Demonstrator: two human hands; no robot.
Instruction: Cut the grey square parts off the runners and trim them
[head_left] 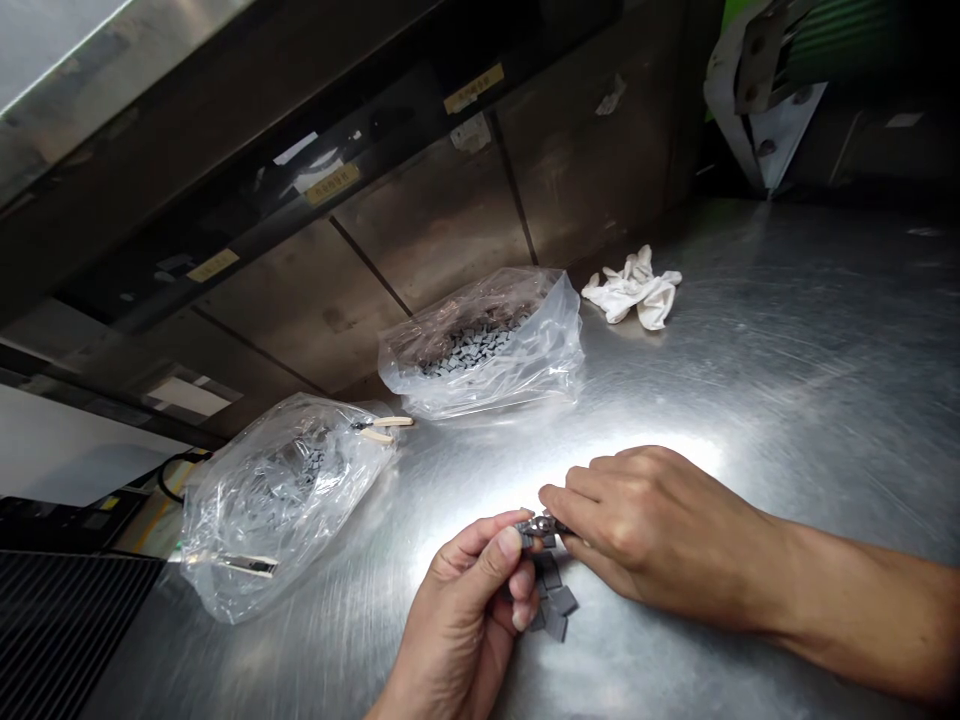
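My left hand and right hand clamped on small metal part, gray tiles below on steel surface

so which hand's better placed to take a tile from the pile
Left hand, probably: its fingers sit right over the tiles, while the right hand pinches the metal piece, farther off.

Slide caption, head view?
Left hand and right hand hold a small metal part over grey tiles on a steel bench.
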